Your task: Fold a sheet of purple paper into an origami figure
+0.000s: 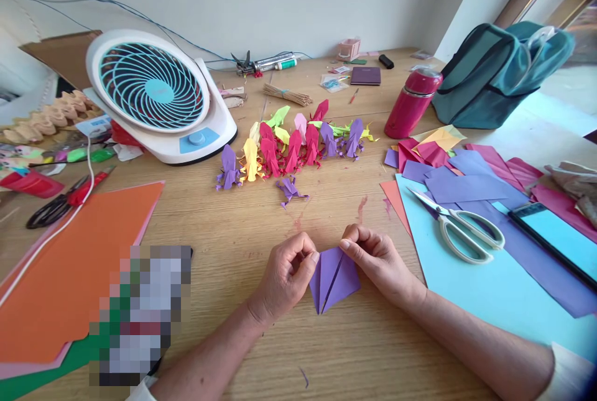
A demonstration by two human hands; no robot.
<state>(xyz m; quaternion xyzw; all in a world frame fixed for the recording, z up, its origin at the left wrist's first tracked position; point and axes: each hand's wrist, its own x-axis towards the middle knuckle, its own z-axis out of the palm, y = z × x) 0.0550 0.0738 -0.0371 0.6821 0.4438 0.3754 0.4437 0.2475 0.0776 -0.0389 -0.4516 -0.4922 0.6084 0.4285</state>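
A small piece of folded purple paper (342,283) is held low over the wooden table, with a dark slit running down its middle and a point at the bottom. My left hand (291,273) pinches its upper left edge between thumb and fingers. At the upper right edge, my right hand (380,261) pinches the same paper, thumb on top. Just beyond my hands lies a single purple origami figure (290,189). Behind it stand several folded paper figures (293,151) in red, yellow, green, pink and purple.
White-handled scissors (466,227) and a phone (555,245) lie on light blue paper (433,264) at right. A red bottle (413,106) and teal bag (494,78) stand behind. On the left are a fan (156,93), orange paper (93,252) and a pixelated object (144,314).
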